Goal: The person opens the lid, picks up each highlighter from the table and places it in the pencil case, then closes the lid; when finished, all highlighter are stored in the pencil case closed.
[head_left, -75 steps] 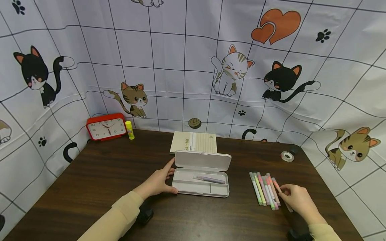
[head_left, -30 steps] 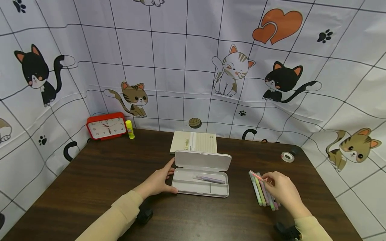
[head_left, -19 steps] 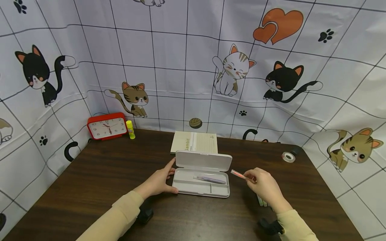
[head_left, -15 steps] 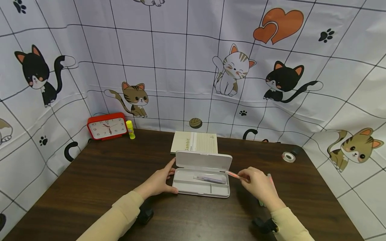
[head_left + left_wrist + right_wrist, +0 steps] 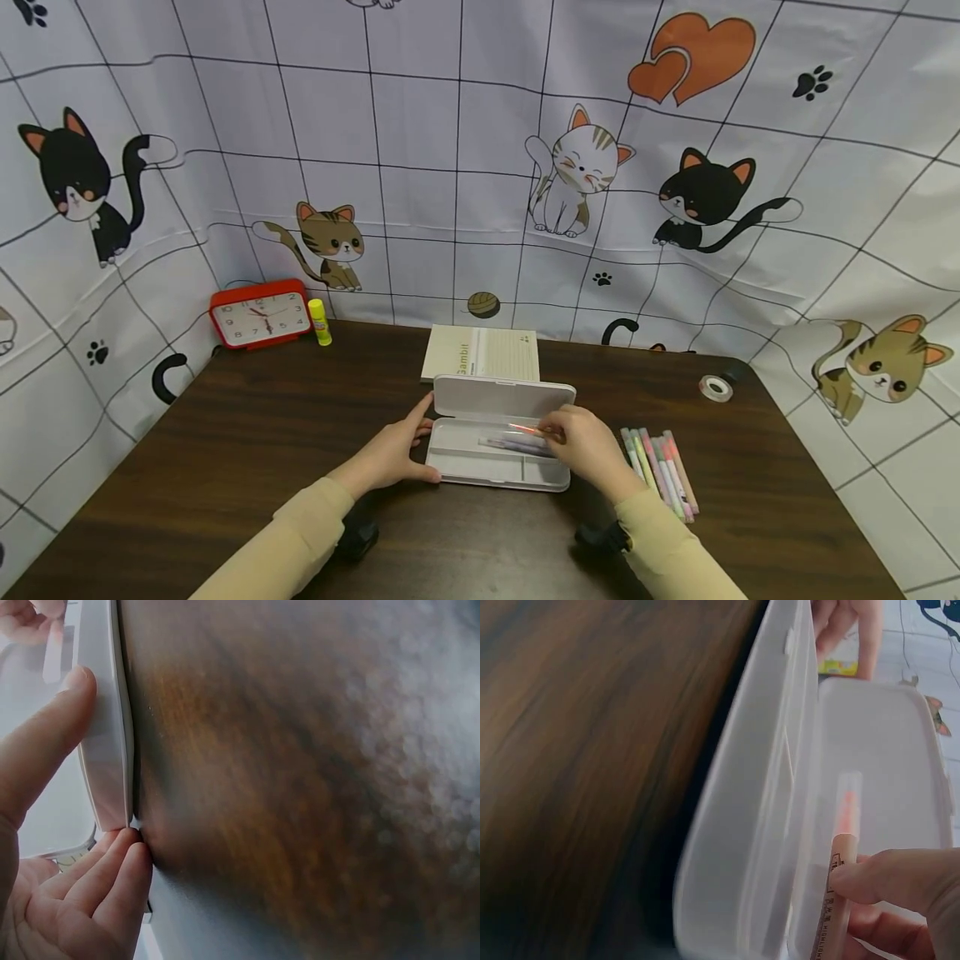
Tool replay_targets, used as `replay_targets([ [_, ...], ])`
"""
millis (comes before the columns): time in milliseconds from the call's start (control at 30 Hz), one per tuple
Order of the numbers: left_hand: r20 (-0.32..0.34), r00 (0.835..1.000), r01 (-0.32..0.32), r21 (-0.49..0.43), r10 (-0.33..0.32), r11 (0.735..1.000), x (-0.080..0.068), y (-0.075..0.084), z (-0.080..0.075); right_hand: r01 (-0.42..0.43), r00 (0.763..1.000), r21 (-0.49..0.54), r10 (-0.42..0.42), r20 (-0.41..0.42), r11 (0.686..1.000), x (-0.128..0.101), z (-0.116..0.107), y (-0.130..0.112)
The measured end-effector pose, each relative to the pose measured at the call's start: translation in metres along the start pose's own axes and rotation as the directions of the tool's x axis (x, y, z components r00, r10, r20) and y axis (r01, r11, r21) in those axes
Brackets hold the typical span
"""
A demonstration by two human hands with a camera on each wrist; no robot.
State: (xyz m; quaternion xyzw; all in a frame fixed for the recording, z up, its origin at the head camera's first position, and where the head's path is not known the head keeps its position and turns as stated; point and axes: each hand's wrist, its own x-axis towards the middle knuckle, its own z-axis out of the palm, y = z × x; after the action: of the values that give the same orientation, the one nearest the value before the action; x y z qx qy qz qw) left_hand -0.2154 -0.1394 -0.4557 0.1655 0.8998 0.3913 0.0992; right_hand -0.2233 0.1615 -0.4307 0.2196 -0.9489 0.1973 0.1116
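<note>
While the dark wooden table (image 5: 247, 467) carried everything in view, the work at hand sat near the middle of its near edge, where a white pencil case (image 5: 491, 471) lay with its lid hinged up toward the far edge. A cream notebook (image 5: 482, 353) lay flat just behind the raised lid. At the far left corner stood a red clock (image 5: 258, 314) with a yellow glue stick (image 5: 320, 322) beside it, and a roll of tape (image 5: 715, 387) lay near the far right corner. The left hand (image 5: 392, 454) rested against the left end of the case with straight fingers on the rim and thumb along the front, steadying it rather than clasping it. The right hand (image 5: 588, 446) hovered over the right half of the tray, its fingertips pinching a pink-orange highlighter (image 5: 523, 429) whose capped tip pointed left, just above a purple pen (image 5: 504, 443) already lying in the long compartment. A row of highlighters (image 5: 660, 471) lay side by side on the table just right of the case. Judged from this, the step in hand was laying a highlighter into the tray; the next move called for lowering it flat beside the purple pen and loosening the pinch
</note>
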Motion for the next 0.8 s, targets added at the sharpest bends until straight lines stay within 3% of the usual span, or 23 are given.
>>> replay_targets([
  [300, -0.005, 1.0, -0.005, 0.007, 0.005, 1.0, 0.0, 0.001, 0.0, 0.046, 0.999, 0.006, -0.046, 0.023, 0.999, 0.017, 0.019, -0.018],
  [500, -0.004, 1.0, -0.01, 0.012, 0.01, 1.0, 0.0, 0.002, 0.0, 0.083, 0.996, 0.002, -0.083, -0.008, 0.997, 0.02, 0.021, -0.024],
  [800, -0.008, 1.0, -0.005, 0.015, 0.005, 1.0, 0.0, 0.001, 0.0, 0.055, 0.998, 0.002, -0.055, -0.002, 0.999, 0.017, 0.019, -0.026],
])
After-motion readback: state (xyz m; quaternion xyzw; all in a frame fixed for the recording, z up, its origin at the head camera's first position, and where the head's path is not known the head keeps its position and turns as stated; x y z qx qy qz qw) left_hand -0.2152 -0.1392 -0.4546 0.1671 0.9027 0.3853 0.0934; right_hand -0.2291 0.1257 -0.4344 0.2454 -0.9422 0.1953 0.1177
